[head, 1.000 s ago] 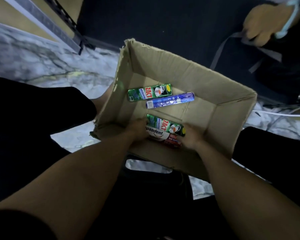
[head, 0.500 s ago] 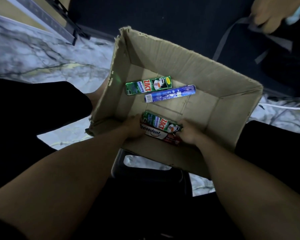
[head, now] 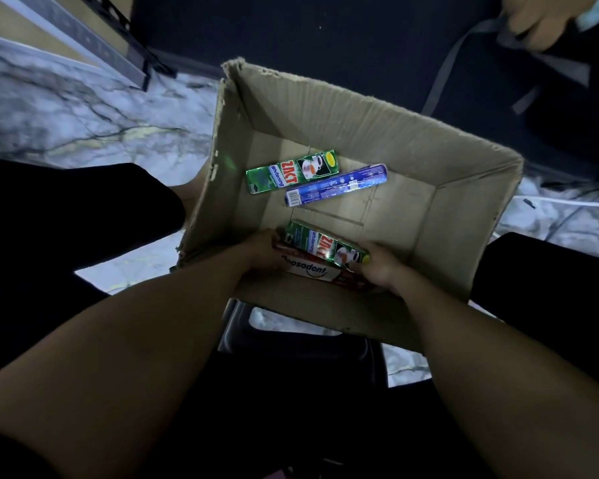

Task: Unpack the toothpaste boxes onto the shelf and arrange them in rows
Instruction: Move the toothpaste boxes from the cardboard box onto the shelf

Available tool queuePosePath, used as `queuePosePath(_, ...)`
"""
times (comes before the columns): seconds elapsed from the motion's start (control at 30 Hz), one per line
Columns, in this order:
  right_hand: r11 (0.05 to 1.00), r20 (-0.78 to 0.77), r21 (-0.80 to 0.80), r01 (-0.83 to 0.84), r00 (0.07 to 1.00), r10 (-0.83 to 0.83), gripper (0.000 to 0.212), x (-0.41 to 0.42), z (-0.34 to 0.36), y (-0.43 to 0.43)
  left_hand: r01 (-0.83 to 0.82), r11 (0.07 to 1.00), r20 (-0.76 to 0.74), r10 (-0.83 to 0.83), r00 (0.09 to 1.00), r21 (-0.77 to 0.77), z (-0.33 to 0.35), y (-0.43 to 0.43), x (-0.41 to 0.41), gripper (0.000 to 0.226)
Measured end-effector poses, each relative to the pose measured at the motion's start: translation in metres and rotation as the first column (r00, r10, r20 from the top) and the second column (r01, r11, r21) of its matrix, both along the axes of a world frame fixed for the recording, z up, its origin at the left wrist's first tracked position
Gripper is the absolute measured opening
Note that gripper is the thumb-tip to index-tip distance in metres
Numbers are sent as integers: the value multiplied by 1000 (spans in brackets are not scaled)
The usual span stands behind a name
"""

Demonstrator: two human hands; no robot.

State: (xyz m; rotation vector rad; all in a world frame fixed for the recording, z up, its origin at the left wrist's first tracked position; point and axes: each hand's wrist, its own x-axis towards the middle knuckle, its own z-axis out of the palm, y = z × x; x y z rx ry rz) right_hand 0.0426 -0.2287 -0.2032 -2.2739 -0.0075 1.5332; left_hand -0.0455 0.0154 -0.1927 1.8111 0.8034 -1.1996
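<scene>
Marbled floor [head: 66, 115] beneath carton [head: 343, 115]; at near wall, green Zact box [head: 325, 245] atop red Pepsodent box [head: 312, 271], both gripped endwise by left hand [head: 260, 252] and right hand [head: 381, 267]; spare green box [head: 291, 171], blue box [head: 336, 184] toward far wall; likely hazard: upper box sliding off if squeezed unevenly.

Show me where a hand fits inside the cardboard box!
Bare floor in the brown cardboard box: between the long blue carton and the right wall, plus a strip between it and the stacked green and red-white cartons. Crowded at the near wall, where left hand and right hand grip those.
</scene>
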Motion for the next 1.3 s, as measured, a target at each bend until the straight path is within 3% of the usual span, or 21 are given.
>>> queuePosePath(0.2,998,6,15,65,998,-65,45,-1,10,-4,14,997,-57,-18,998,-76,7,0,2,54)
queuePosePath(0.37,996,80,74,59,995,-65,34,10,36,2,-26,987,57,36,998,-161,29,-5,8,32)
queuePosePath(0.5,995,144,91,38,988,-51,29,23,67,10,-81,984,187,111,976,-161,59,-8,20,40)
queuePosePath(0.67,985,248,170,17,967,-59,49,34,112,-1,74,997,387,-65,920,-10,101,3,34,41)
queuePosePath(0.77,961,331,272,-53,943,-42,45,42,151,-8,130,989,492,-146,858,68,141,13,48,34)
queuePosePath(0.93,935,541,309,-175,841,-22,38,59,238,-11,138,987,637,-158,755,82,221,39,67,25)
queuePosePath(1.03,914,687,313,-259,726,-30,35,68,296,-5,133,990,702,-122,701,39,278,55,74,24)
queuePosePath(1.3,833,820,391,-391,560,-122,21,63,453,17,215,975,823,-161,545,48,443,69,63,21)
